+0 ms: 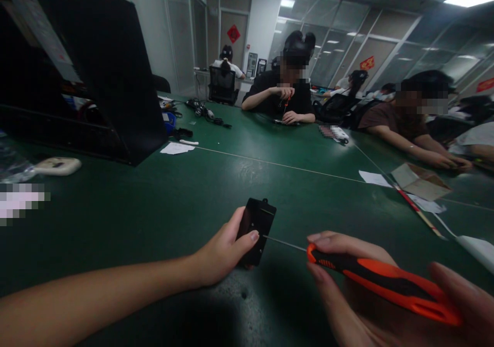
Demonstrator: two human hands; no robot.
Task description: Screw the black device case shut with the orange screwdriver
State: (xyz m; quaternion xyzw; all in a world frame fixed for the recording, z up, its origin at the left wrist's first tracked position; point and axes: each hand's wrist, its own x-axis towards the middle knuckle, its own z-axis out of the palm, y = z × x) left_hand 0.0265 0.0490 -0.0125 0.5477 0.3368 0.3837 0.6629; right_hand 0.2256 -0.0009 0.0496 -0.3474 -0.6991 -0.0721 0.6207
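- Casing [262, 221], black and flat, is tilted in front of the wearer, over the near part of the tabletop [208, 198].
- Left hand [219, 254] grips its left edge, thumb laid across the face, fingers behind.
- Screwdriver [389, 280] points leftward, its tip at the casing's face near the right edge; contact is unclear.
- Right hand [358, 306] has its fingers wrapped around the orange-and-black handle.
- Green surface spreads between the casing and the far papers, leaving room on both sides.
- Large black box [111, 69] bounds the left; cardboard box [420, 180] and striped stick [419, 213] the right.
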